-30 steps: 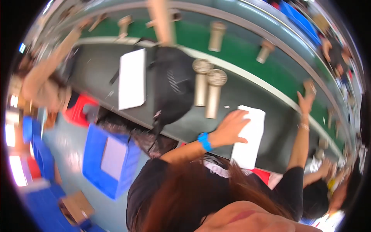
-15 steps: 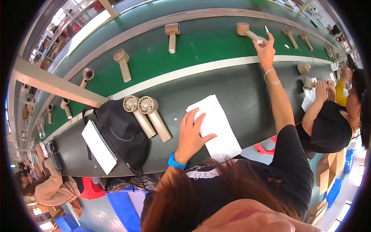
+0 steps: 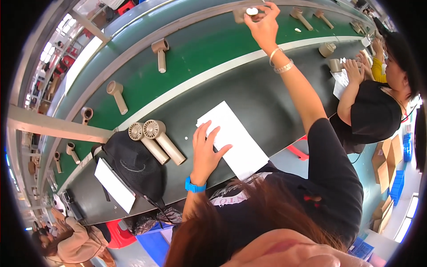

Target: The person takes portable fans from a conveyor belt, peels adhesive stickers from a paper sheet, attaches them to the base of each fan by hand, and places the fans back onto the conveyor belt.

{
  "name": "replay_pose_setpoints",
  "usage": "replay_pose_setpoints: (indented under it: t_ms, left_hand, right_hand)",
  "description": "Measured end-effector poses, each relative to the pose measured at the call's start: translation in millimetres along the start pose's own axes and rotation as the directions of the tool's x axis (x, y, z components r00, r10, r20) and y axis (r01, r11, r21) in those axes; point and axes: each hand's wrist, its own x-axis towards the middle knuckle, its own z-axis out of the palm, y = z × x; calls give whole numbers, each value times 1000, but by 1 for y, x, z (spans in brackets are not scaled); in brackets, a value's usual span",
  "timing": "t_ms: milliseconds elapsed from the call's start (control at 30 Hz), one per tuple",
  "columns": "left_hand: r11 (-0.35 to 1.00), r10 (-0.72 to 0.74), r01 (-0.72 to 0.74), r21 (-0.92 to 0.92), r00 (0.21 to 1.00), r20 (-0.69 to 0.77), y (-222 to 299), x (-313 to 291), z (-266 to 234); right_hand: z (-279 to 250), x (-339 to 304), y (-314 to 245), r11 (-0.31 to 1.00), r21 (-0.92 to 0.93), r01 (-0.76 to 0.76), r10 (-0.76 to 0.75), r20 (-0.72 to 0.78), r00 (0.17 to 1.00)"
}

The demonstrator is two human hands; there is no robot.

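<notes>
While the left hand point(image 3: 207, 153) rests on its left edge, fingers spread, the paper point(image 3: 242, 142) lies at the near side of the desk point(image 3: 271, 100); it looks light and limp, best steadied flat. Farther off, over the green belt point(image 3: 202, 50), the right hand point(image 3: 261, 18) closes thumb and fingers round a fan point(image 3: 239, 16), which seems light, stiff, smooth and best gripped by its handle point(image 3: 252, 11).
</notes>
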Motion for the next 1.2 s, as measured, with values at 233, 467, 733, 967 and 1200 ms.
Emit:
replay_pose_setpoints:
  t_ms: [233, 467, 733, 967, 1200]
  left_hand:
    - [1000, -26, 26, -13, 1000, -2, -6, -5, 2]
    - [1000, -10, 10, -18, 1000, 20, -3, 4, 5]
    - [994, -93, 90, -57, 994, -52, 0, 0, -9]
    - [789, -307, 404, 463, 912, -273, 13, -38, -61]
    - [888, -238, 354, 294, 900, -365, -9, -46, -61]
  right_hand:
    - [40, -56, 94, 982, -77, -172, 187, 264, 946]
    - [17, -60, 108, 991, -130, -15, 60, 349, 935]
    - [-100, -137, -110, 838, 300, -455, -8, 842, 540]
    - [-141, -194, -143, 760, 222, -610, 112, 881, 460]
    - [-149, -193, -162, 719, 284, -634, 116, 851, 512]
